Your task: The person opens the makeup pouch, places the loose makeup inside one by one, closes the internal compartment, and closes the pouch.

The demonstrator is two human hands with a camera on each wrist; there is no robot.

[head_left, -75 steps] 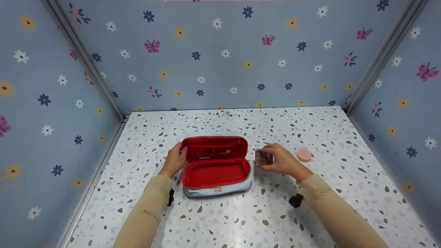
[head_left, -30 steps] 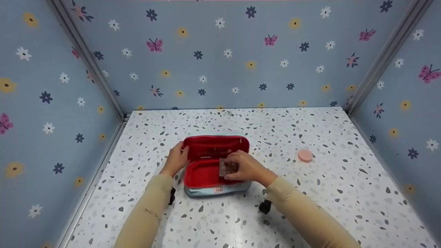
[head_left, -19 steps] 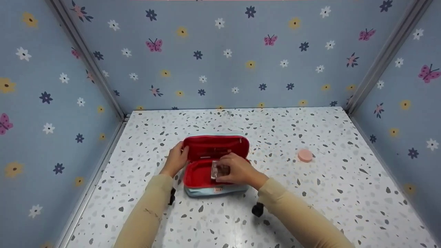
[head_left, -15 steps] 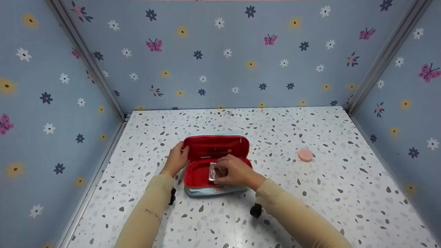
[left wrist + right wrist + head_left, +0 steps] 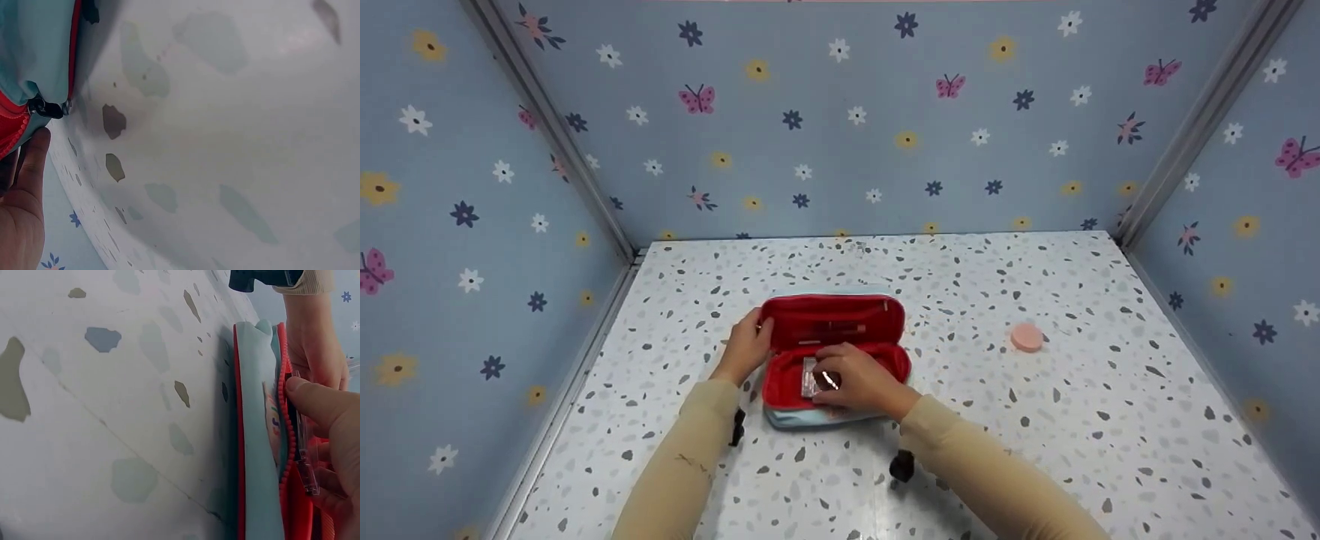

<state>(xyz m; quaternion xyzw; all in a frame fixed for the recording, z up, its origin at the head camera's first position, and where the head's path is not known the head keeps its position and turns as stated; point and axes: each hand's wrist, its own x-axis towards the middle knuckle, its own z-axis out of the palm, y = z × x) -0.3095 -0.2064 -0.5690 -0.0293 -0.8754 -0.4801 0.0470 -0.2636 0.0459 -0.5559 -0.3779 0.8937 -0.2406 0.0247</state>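
1. At far left, a blue wall (image 5: 405,322) printed with flowers and butterflies rises beside the table (image 5: 1080,450), which is white with grey speckles.
2. A beige left sleeve (image 5: 675,461) reaches in from the near edge, with a small black gadget (image 5: 737,429) at its wrist.
3. The left hand (image 5: 745,349) grips the left edge of the bag's raised lid (image 5: 836,306), its thumb on the red lining and its fingers behind. In the left wrist view a fingertip lies just beside the black zipper pull (image 5: 46,108).
4. The bag (image 5: 799,418), light blue outside and red inside, sits unzipped on the table in front of the person. A thin reddish stick (image 5: 851,328) and a short pale strip (image 5: 809,342) lie against the lid's lining.
5. The clear case (image 5: 808,377) is within the lower half of the bag, left of the right hand; whether it touches the bottom cannot be told.
6. The right hand (image 5: 859,381) pinches that case between thumb and fingers.
7. A second black gadget (image 5: 902,466) hangs by the beige right sleeve (image 5: 990,469).
8. Further right, well apart from the bag, a round pink disc (image 5: 1027,337) lies flat on the table.
9. Another patterned wall (image 5: 1222,225) closes the right side.
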